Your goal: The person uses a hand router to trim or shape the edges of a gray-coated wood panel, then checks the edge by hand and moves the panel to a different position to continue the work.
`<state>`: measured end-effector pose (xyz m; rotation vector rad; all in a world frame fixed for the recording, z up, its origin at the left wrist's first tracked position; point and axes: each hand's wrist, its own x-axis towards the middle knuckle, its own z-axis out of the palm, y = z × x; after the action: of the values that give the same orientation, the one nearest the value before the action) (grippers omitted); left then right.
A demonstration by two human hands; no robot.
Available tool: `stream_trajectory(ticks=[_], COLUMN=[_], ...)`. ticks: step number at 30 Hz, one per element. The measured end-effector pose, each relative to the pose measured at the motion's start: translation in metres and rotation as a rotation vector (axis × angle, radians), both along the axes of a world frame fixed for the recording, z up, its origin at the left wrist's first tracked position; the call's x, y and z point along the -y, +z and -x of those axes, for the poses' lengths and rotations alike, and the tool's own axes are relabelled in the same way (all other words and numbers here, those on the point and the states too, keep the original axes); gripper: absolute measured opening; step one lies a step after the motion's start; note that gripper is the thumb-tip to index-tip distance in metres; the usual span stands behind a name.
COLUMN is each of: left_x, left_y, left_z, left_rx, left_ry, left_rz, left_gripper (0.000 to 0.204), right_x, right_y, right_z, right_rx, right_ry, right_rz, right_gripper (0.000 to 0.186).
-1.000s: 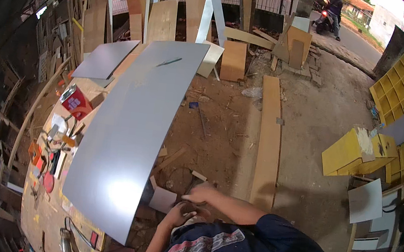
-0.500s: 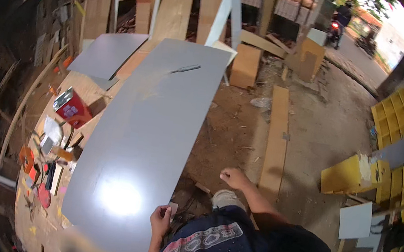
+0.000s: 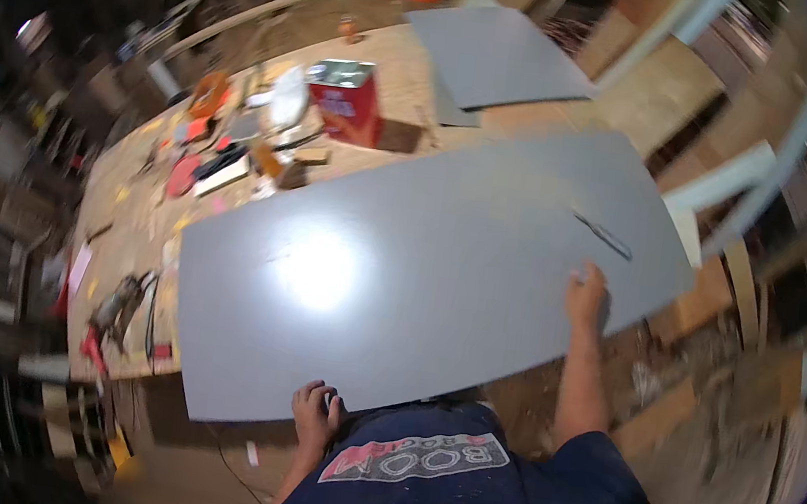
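Note:
A large grey panel (image 3: 443,257) lies across the table in front of me, a bright light reflected on its left half. Toward its right end rests a slim dark tool (image 3: 605,236), long and narrow like a utility knife. My right hand (image 3: 587,293) reaches over the panel just short of this tool; its slightly blurred fingers are partly stretched and hold nothing I can see. At the near edge of the panel is my left hand (image 3: 315,411), its fingers curled closed. What sits between them is hidden.
The wooden table (image 3: 130,219) carries a red and silver can (image 3: 345,102), a smaller grey sheet (image 3: 498,57) and scattered tools. A power tool (image 3: 122,306) lies at its left end. Boards (image 3: 660,92) lean beyond the right end.
My view has turned left, so the panel now lies crosswise. My right hand has moved from beside my body to over the panel near the slim tool. My left hand stays at the near edge.

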<state>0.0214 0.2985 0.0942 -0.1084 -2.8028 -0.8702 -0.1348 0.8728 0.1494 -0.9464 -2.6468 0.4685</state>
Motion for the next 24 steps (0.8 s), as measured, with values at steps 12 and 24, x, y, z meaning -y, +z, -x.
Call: stream_trajectory(ticks=[12, 24], left_x=[-0.046, -0.022], left_y=[-0.032, 0.012], left_z=[-0.047, -0.024], left_rx=[0.351, 0.667], left_ry=[1.108, 1.217], left_rz=[-1.284, -1.530], left_gripper=[0.022, 0.016], right_x=[-0.118, 0.304], right_y=[-0.076, -0.076], right_z=[0.125, 0.309], right_rx=[0.073, -0.108], right_ry=[0.233, 1.064], right_rz=[-0.373, -0.159], right_gripper=[0.040, 0.040])
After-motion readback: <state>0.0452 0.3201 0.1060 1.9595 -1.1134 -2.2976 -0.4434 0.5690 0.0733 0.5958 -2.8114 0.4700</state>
